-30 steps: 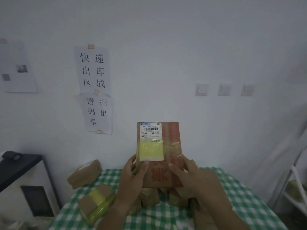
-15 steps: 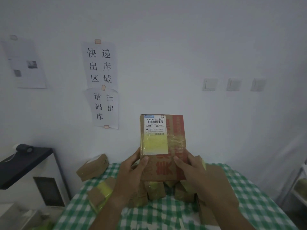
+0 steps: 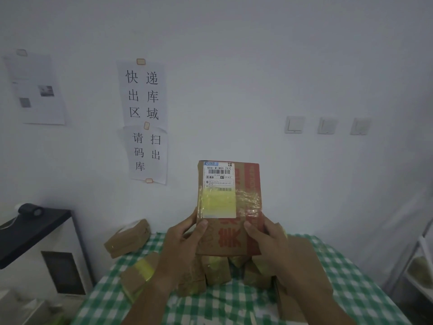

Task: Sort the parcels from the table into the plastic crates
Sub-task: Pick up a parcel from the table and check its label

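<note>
Holding the parcel [image 3: 229, 207] upright above the table [image 3: 351, 289], the left hand [image 3: 180, 245] and right hand [image 3: 269, 240] are clasped round its lower edges, thumbs pressed on the front. Its shipping label [image 3: 219, 191] is turned toward the camera, so the step in hand is judged to be reading it. The label is best kept uncovered and steady. No crates can be seen, while other parcels [image 3: 215, 270] lie below.
</note>
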